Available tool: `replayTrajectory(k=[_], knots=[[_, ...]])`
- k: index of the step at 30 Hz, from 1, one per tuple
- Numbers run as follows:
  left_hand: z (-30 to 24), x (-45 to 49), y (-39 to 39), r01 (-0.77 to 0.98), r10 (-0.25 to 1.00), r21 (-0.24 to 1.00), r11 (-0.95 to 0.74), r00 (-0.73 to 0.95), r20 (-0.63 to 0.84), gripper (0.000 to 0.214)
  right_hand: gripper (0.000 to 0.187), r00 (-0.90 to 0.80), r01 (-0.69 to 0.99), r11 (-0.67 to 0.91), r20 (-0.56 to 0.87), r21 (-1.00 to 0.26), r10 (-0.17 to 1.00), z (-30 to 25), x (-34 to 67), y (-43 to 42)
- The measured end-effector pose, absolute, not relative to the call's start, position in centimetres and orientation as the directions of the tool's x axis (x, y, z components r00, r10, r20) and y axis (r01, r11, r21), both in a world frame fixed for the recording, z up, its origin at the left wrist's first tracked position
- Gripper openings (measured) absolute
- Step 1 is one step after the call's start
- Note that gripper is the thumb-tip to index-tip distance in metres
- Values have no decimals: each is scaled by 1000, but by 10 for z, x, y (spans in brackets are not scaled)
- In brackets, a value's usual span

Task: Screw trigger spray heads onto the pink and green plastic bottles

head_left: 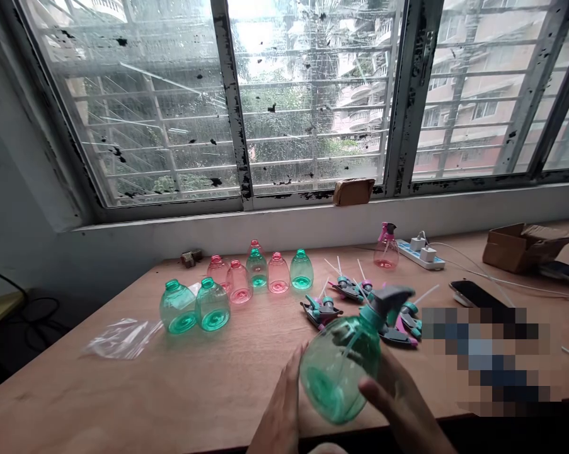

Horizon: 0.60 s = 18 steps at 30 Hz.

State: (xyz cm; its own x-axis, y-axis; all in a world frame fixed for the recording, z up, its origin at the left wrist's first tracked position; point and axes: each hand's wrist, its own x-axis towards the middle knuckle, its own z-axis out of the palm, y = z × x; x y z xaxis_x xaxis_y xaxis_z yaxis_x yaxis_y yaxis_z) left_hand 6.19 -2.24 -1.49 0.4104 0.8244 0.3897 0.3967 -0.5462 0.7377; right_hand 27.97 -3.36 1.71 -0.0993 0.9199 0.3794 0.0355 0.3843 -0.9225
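A clear green spray bottle (329,372) with a grey trigger head fitted on top is tilted to the right between my hands, above the table's front edge. My right hand (404,397) grips its right side, thumb in front and fingers hidden behind. Along the bottle's left edge rests my left hand (281,400), its fingers nearly straight and partly hidden by the bottle. Just behind lie loose trigger heads (322,310) in grey, teal and pink, with thin white tubes. Headless green bottles (213,306) and pink bottles (239,284) stand further back to the left.
A plastic bag (123,338) lies on the wooden table (194,391) at left. A pink spray bottle (386,249), a power strip (419,255) with cables, an open cardboard box (515,249) and a phone (480,299) are at right. Part of the right side is pixelated.
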Motion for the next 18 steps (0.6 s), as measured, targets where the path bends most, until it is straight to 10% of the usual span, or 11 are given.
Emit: replayTrajectory(k=[6, 12, 18], knots=[[15, 14, -4, 669, 768, 390, -633, 608, 202, 89, 67, 350, 613, 178, 467, -769, 812, 50, 382, 62], [11, 3, -15, 567, 618, 252, -784, 746, 247, 55, 69, 539, 715, -186, 361, -674, 761, 51, 474, 161], [-9, 5, -26, 549, 597, 235, -802, 749, 287, 42, 33, 610, 720, -369, 284, -587, 740, 31, 502, 197]])
